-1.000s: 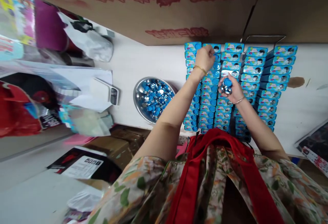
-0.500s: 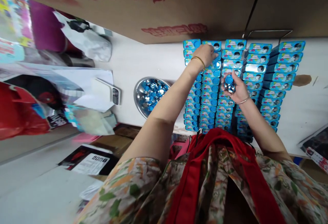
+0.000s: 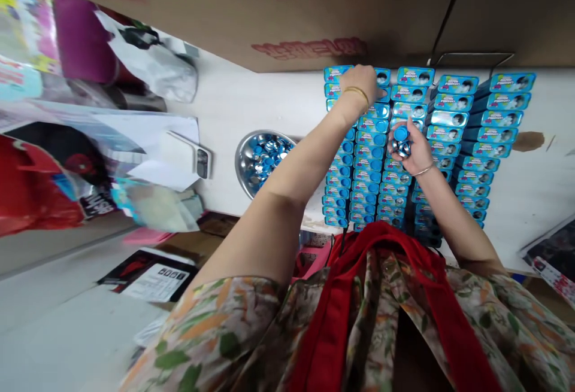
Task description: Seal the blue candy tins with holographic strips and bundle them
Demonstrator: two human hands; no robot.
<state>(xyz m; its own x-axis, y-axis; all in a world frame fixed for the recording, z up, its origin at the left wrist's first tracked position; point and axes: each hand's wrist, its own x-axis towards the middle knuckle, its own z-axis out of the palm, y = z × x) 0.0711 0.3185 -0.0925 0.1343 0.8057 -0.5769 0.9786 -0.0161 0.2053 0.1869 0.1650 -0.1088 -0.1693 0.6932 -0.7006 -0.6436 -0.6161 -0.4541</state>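
Note:
Rows of blue printed tins [image 3: 371,125] stand in several columns on the white table. My left hand [image 3: 359,82], a gold bangle at its wrist, is bent down over the far end of the two leftmost columns. Its fingers are curled and point away, so what they hold or press is hidden. My right hand [image 3: 417,149] is cupped, palm up, around several small round caps [image 3: 401,134], blue on one face and silvery on the other. It hovers above the middle columns. Many tins in the left columns show a round blue cap at one end; the right columns show a printed picture there.
A steel bowl [image 3: 242,164] of similar caps stands left of the tins, partly behind my left forearm. A large cardboard box [image 3: 215,27] borders the table's far side. A phone [image 3: 203,163], papers [image 3: 157,140] and plastic bags [image 3: 173,78] lie farther left.
My left hand has shifted slightly left and away from me at the far tins, its fingers now hidden from view. My right hand stays nearly in place with the caps.

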